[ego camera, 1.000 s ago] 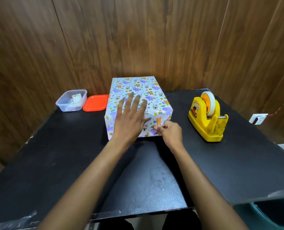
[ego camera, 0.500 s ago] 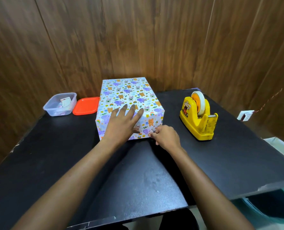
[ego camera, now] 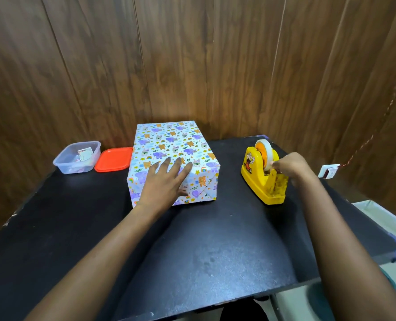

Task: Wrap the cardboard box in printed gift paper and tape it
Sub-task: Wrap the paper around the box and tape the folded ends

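Black table (ego camera: 215,239): clear tub (ego camera: 76,157), orange lid (ego camera: 113,159) beside wrapped box (ego camera: 169,142)

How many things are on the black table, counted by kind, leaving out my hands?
Wrapped box: 1
Tape dispenser: 1
Tape roll, on the dispenser: 1
Clear container: 1
Orange lid: 1
Total: 5

bare black table (ego camera: 215,251) in front, wrapped box (ego camera: 169,144) centre, tape dispenser (ego camera: 261,181) right
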Demonstrator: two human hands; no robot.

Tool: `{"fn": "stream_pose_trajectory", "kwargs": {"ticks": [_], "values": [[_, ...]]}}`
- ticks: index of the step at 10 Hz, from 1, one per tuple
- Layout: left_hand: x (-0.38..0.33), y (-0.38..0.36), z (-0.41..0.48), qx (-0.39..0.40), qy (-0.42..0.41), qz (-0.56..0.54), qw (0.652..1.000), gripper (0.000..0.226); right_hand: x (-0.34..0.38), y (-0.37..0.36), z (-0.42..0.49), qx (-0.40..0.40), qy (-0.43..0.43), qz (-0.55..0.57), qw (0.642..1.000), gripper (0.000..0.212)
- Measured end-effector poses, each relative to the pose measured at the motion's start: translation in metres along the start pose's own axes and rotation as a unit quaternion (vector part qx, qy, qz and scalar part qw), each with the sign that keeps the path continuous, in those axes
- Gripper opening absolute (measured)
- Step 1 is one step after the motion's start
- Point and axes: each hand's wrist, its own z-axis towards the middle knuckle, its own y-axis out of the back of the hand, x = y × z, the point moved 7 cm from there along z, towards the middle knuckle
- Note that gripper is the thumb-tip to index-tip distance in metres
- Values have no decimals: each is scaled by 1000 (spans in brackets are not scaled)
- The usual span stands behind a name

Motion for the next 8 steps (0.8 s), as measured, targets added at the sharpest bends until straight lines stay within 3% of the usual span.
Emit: {"fn": "stream_pose_trajectory", "kwargs": {"ticks": [1, 2, 4, 6, 8], "values": [[-1, -1, 1, -3, -2, -2, 1000, 99, 0, 7, -2, -2, -15, 147, 989, 14], [0, -1, 0, -9, -2, -11, 1000, 98, 4, 17, -6, 9, -14, 176, 984, 7], [0, 1, 0, -23, -2, -20, 1000, 97, -41, -2, -10, 24, -39, 228, 973, 23], [0, 1, 0, -33, -2, -28, 999, 95, -56, -21, -19, -13, -44, 389, 920, 32], [0, 1, -1, -38, -3, -28, 999, 94, -59, -46, -32, -52, -94, 567, 817, 34]]}}
